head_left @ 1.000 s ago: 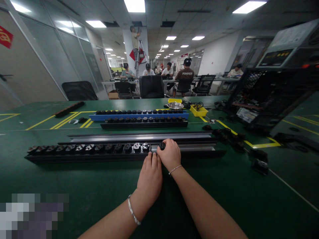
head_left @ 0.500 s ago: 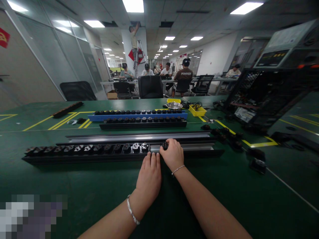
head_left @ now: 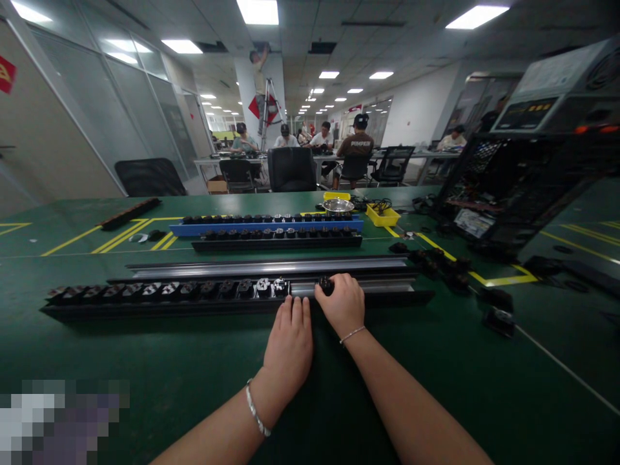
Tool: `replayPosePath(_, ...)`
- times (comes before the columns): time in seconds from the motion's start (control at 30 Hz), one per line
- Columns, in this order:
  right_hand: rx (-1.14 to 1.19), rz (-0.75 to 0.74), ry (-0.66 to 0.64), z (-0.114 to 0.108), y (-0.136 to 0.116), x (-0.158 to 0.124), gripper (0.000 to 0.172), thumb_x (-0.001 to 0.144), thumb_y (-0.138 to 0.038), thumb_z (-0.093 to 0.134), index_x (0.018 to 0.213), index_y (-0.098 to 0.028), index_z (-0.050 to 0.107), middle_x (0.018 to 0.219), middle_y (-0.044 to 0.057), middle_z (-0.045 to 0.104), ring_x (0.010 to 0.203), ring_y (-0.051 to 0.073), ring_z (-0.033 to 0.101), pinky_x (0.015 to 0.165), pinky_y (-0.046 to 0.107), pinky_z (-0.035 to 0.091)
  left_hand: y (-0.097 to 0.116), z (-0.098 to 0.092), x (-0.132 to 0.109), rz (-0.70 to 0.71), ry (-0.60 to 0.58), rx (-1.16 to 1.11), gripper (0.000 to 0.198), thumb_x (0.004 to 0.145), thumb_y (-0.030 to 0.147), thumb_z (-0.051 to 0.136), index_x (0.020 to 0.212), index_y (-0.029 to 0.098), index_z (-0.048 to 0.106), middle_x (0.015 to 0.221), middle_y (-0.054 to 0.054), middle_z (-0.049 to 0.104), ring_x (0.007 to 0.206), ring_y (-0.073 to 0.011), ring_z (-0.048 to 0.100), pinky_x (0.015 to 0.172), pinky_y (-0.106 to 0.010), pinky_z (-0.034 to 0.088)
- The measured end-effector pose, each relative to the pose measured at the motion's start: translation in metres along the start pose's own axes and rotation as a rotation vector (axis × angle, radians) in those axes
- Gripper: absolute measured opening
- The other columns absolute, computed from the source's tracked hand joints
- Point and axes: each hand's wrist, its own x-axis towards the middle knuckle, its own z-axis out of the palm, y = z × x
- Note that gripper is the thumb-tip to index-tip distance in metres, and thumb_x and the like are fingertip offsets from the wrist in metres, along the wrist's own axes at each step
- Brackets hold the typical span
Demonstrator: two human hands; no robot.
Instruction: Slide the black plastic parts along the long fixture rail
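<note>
A long black channel [head_left: 194, 310] lies across the table in front of me, its left and middle part filled with a row of black socket modules [head_left: 208, 289]. My left hand [head_left: 289, 342] lies with fingers stretched out, their tips at the channel's near edge beside the last module in the row. Between the thumb and fingers of my right hand [head_left: 345, 303] is a small round black socket module [head_left: 325, 285]. It is over the unfilled stretch of the channel, apart from the row; whether it touches the channel I cannot tell.
Behind lies another channel [head_left: 271, 266]. Farther back are a blue strip [head_left: 217, 229] and a black strip [head_left: 271, 243] with modules, a metal bowl [head_left: 338, 205] and a yellow bin [head_left: 382, 215]. Loose black parts [head_left: 450, 274] and a computer case [head_left: 508, 187] stand right. People sit beyond.
My right hand has shifted slightly to the right with the socket module, widening the gap to the row. My left hand has stayed in place.
</note>
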Motion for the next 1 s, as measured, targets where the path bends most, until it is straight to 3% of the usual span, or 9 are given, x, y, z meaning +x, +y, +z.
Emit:
replayPosePath(0.5, -0.004, -0.026, 0.045, 0.002, 0.005, 0.001, 0.021, 0.074, -0.037, 0.053, 0.079, -0.017, 0.057, 0.081, 0.006, 0.059, 0.082, 0.02, 0.052, 0.08, 0.032, 0.034, -0.009, 0.001, 0.007, -0.02, 0.095, -0.169, 0.045, 0.079, 0.019, 0.044, 0.122, 0.006, 0.047, 0.115, -0.015, 0.05, 0.112, -0.0281, 0.043, 0.099, -0.046, 0.034)
replayPosePath(1.0, -0.039, -0.003, 0.112, 0.001, 0.019, 0.003, 0.021, 0.071, -0.037, 0.054, 0.078, -0.017, 0.057, 0.079, 0.008, 0.06, 0.082, 0.022, 0.052, 0.087, 0.037, 0.032, -0.011, -0.001, 0.008, -0.029, 0.075, -0.176, 0.044, 0.079, 0.02, 0.045, 0.121, 0.008, 0.047, 0.113, -0.015, 0.051, 0.108, -0.0272, 0.044, 0.097, -0.043, 0.035)
